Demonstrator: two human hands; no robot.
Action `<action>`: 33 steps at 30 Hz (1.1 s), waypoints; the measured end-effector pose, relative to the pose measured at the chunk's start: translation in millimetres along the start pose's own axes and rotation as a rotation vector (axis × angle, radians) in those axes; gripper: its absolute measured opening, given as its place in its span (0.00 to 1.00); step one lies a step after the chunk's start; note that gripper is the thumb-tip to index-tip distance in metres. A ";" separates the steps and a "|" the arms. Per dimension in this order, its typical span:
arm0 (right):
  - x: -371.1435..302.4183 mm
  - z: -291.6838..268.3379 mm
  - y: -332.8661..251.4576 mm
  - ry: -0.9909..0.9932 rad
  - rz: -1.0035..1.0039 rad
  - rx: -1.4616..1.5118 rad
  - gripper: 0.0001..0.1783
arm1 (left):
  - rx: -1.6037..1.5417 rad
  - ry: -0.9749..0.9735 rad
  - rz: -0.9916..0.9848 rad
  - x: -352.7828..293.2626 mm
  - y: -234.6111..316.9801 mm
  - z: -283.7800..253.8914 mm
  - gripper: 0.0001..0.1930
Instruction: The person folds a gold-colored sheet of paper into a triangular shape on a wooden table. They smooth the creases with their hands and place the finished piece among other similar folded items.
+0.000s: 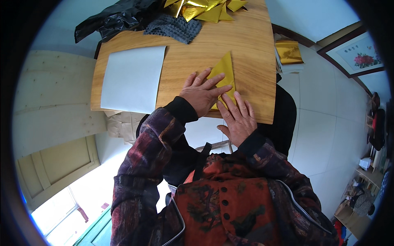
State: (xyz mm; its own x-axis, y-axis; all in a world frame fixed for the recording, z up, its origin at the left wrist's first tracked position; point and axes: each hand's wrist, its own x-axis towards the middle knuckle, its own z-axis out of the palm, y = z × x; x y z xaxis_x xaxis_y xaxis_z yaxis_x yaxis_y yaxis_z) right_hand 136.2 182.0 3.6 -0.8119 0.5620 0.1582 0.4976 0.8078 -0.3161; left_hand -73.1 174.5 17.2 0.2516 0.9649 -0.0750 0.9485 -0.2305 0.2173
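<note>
A sheet of gold paper (pixel 225 69), folded to a tall triangle, lies flat on the wooden table (pixel 180 57) close to its near edge. My left hand (pixel 202 92) rests on the paper's left side with the fingers spread and stretched out across it. Lower down and to the right, my right hand (pixel 238 117) has its straight fingers at the paper's near right edge, the palm reaching past the table edge. The fingers of both hands hide the paper's lower part. Left of my hands lies a pale grey-white sheet (pixel 133 78).
At the table's far side sit a pile of folded gold paper pieces (pixel 209 10), a black plastic bag (pixel 119 18) and a dark grey textured cloth (pixel 174 28). More gold paper (pixel 289 52) lies on a stack right of the table. A framed flower picture (pixel 357 53) stands farther right.
</note>
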 end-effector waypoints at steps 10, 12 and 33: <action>0.5 -1.6 0.2 -0.035 0.021 0.022 0.43 | -0.014 0.001 0.005 0.7 -1.2 2.7 0.25; 0.7 -1.5 0.3 -0.036 0.022 0.024 0.43 | -0.039 0.014 0.016 0.3 -1.7 2.9 0.25; 1.1 -4.1 -1.2 -0.131 0.045 0.011 0.41 | -0.027 -0.031 -0.004 1.0 -2.3 2.0 0.26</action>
State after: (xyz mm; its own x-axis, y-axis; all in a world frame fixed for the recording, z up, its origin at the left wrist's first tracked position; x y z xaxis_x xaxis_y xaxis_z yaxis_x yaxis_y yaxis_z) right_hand 135.9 182.3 8.0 -0.8220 0.5691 0.0203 0.5318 0.7798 -0.3303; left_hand -74.6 175.7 14.7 0.2543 0.9613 -0.1063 0.9440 -0.2228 0.2434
